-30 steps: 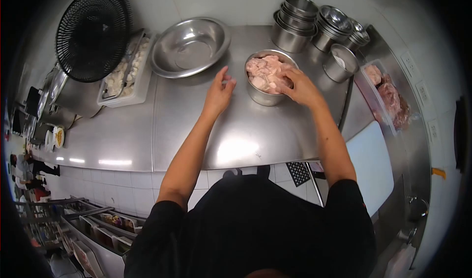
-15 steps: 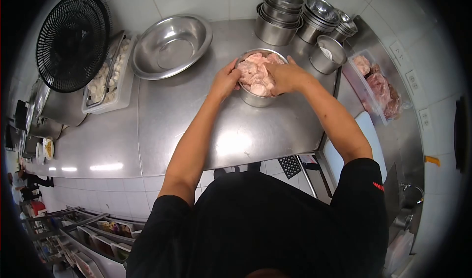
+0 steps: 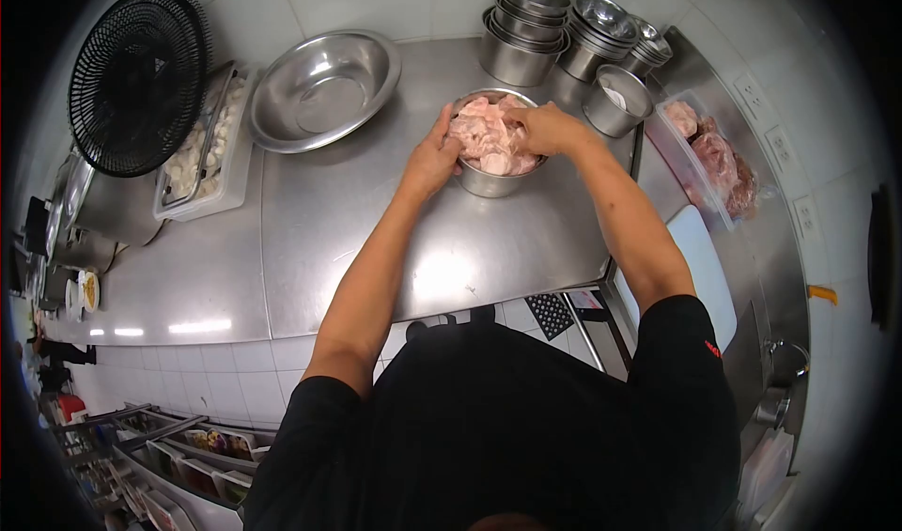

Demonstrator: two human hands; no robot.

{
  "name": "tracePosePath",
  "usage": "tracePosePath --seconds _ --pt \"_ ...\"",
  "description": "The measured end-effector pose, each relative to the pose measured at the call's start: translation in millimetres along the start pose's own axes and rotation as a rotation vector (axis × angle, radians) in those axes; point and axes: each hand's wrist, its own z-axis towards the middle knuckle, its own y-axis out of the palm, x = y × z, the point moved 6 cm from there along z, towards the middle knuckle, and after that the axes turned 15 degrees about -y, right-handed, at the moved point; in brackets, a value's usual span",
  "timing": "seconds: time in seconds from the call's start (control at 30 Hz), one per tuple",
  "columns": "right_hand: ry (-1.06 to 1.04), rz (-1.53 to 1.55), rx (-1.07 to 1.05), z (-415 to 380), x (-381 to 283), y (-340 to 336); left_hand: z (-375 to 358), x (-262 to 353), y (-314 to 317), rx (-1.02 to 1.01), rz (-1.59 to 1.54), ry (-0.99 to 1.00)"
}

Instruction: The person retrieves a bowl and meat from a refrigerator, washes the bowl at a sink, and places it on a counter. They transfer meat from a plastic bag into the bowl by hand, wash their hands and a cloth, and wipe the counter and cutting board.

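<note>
A round steel pot (image 3: 490, 185) stands on the steel counter, heaped with raw pink meat (image 3: 490, 134) that rises above its rim. My left hand (image 3: 434, 155) is curled round the pot's left side, its fingers at the rim against the meat. From the right, my right hand (image 3: 548, 129) presses on the meat at the upper right of the heap, fingers bent and partly hidden.
A wide steel basin (image 3: 324, 94) sits left of the pot. Stacked steel pots (image 3: 526, 28) stand at the back. At right are a tub of bagged meat (image 3: 714, 160) and a pale board (image 3: 700, 268). A black fan (image 3: 141, 80) and a tub of white pieces (image 3: 207, 169) are at left.
My right hand has drawn back slightly up and to the right, showing more of the meat. My left hand still holds the pot's side. The whole view has shifted a little.
</note>
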Motion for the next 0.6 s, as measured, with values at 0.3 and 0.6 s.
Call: tracePosePath --seconds 0.3,0.6 --pt "0.216 0.071 0.079 1 16 -3 -48 -17 58 0.016 -0.440 -0.159" --pt "0.188 0.387 0.062 14 22 5 -18 2 36 -0.323 -0.422 -0.271"
